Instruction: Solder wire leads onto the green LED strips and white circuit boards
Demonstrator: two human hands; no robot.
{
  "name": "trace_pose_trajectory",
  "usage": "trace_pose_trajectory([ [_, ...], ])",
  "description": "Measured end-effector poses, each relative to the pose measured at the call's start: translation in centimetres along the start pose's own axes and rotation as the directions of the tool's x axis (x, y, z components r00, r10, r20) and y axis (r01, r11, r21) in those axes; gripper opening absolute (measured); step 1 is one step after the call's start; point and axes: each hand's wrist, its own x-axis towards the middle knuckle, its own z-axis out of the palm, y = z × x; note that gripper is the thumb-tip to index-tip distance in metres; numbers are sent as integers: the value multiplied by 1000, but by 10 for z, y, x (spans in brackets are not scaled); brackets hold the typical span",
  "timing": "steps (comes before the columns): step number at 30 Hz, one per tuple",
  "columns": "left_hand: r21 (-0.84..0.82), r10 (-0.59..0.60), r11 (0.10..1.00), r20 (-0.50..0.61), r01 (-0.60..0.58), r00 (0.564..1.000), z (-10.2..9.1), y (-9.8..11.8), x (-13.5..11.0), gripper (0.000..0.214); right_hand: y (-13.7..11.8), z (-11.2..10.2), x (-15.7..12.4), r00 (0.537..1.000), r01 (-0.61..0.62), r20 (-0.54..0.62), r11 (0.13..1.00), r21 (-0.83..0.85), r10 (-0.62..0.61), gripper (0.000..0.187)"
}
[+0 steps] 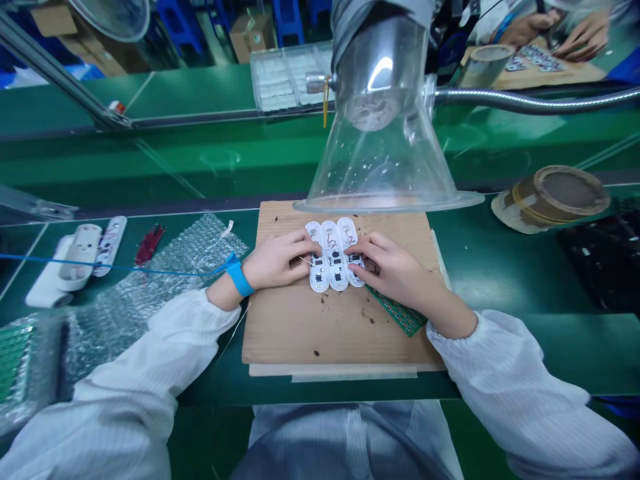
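Note:
Three white oblong circuit boards (334, 255) lie side by side on a brown wooden board (330, 327). My left hand (277, 260) rests against the left board with curled fingers pinching a thin wire or solder strand. Fingertips of my right hand (395, 270) press on the rightmost board, fingers bent. A blue wrist strap (238, 275) with a blue cord circles my left wrist. Under my right wrist a green perforated board (400, 313) pokes out.
A clear funnel-shaped fume hood (383, 133) on a flexible metal hose hangs just behind the boards. Bubble wrap (150, 293), white casings (80, 257) and red cutters (149, 243) lie left. A tape roll (553, 197) sits right. Another person's hands (560, 30) work at the far right.

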Motion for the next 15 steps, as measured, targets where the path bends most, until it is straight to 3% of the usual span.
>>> trace_pose_trajectory([
  [5,49,-15,999,2,15,1000,3,6,-7,29,1,2,-1,999,3,38,999,35,-4,17],
  [9,-88,-103,992,-95,95,990,3,24,-7,19,-3,-2,2,999,27,-24,999,-24,-27,15],
  [12,-167,-173,975,-156,147,972,6,45,-4,11,-14,-4,4,996,69,-64,997,-28,-70,29],
  [15,-152,-128,983,-137,107,982,14,64,-3,10,-25,1,3,981,194,15,981,12,-194,42],
])
